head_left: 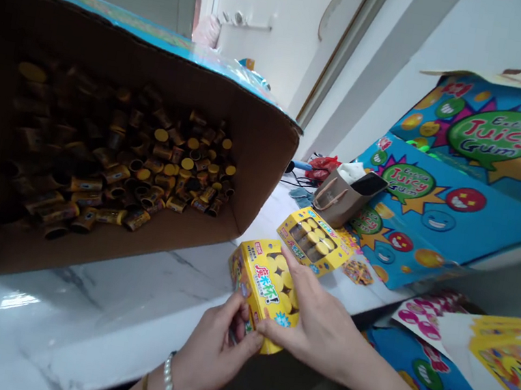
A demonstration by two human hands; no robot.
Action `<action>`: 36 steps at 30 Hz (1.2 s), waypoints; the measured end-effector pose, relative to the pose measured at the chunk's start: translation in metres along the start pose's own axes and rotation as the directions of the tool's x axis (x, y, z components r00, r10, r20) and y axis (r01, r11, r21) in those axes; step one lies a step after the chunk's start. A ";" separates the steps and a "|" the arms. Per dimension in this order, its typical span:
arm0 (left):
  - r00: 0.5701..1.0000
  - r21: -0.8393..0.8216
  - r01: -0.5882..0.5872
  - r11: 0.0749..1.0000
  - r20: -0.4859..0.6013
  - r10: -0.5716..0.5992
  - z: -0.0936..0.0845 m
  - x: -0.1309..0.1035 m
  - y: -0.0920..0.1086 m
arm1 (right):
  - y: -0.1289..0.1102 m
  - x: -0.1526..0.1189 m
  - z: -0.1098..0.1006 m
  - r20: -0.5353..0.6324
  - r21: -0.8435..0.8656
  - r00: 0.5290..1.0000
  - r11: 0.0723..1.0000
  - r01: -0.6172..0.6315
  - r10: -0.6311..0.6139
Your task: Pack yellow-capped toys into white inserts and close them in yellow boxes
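A yellow candy box (pixel 265 288) with a cut-out window is held tilted over the table's front edge. Yellow round lids show through its window. My right hand (pixel 321 326) grips the box along its right side, fingers across the window side and thumb at the near end. My left hand (pixel 221 347), with a pearl bracelet and a gold bangle, pinches at the near left edge of the same box; its fingertips are partly hidden. Just behind stands a second yellow candy box (pixel 315 240), filled with yellow-lidded cups and touched by neither hand.
A large cardboard carton (pixel 259 201) lies on its side at left, holding many small yellow-lidded cups (pixel 156 165). Blue gum cartons (pixel 439 190) stand at right. A grey paper bag (pixel 346 199) and a pile of small wrapped pieces (pixel 358 272) sit on the marbled table (pixel 165 295).
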State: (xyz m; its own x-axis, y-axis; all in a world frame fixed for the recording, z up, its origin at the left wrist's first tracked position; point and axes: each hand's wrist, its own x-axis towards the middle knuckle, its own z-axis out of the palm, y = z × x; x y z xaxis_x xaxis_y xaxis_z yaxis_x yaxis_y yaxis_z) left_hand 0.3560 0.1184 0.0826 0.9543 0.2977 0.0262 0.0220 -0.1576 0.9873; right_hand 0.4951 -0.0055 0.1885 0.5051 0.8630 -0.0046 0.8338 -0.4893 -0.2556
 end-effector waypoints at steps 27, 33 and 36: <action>0.854 -0.088 -0.135 0.987 -0.516 0.070 0.012 -0.008 -0.029 | 0.036 0.018 -0.031 0.312 0.052 0.791 0.841 0.539 -0.526; 0.920 -0.042 -0.091 0.995 -0.385 0.068 0.010 -0.005 -0.039 | 0.029 0.015 -0.020 0.218 -0.016 0.857 0.876 0.482 -0.467; 0.915 -0.029 -0.092 0.995 -0.397 0.073 0.010 -0.004 -0.044 | 0.028 0.019 -0.018 0.155 -0.001 0.882 0.893 0.451 -0.445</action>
State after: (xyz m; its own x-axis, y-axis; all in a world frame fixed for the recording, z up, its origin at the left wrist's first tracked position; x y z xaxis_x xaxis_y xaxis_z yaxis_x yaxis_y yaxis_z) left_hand 0.3539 0.1151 0.0377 0.7566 0.6345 0.1581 -0.0741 -0.1571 0.9848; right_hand 0.5324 -0.0056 0.1988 0.0397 0.9984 -0.0405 0.9722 -0.0480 -0.2292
